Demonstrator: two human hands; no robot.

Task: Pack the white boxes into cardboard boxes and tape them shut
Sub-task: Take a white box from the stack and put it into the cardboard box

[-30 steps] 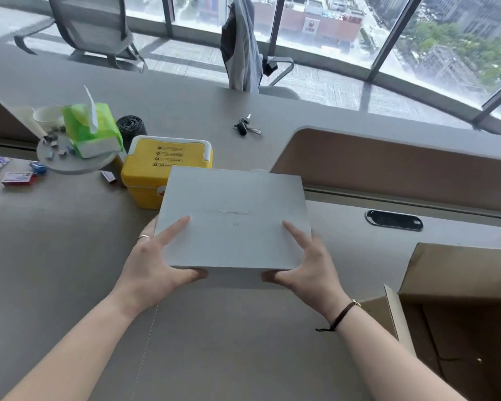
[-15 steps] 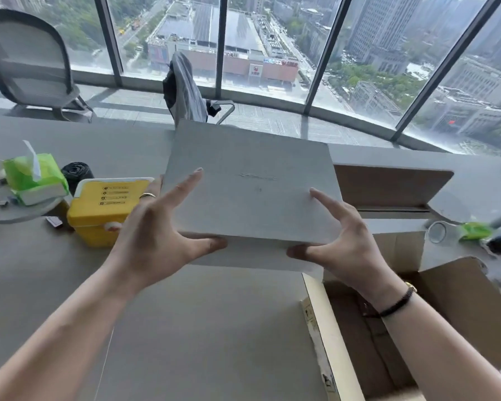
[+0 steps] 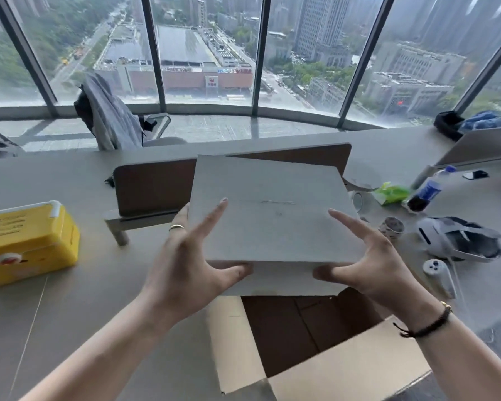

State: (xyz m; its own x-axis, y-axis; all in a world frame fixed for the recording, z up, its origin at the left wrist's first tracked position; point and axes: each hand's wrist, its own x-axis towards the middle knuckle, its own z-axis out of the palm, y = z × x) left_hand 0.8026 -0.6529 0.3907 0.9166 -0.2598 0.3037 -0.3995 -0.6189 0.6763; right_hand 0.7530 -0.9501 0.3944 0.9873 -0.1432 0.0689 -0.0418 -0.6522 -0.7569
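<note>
White box (image 3: 269, 215) gripped by both hands, hiding cardboard box (image 3: 356, 369) far side

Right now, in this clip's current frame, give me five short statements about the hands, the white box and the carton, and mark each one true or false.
1. Both hands grip the white box. True: left hand, right hand.
2. The cardboard box is taped shut. False: its flaps are open.
3. The white box already lies on the carton's floor. False: it is held above the opening.
4. A yellow container sits to the left on the table. True.
5. The left hand wears a black bracelet. False: the bracelet is on the right wrist.
</note>
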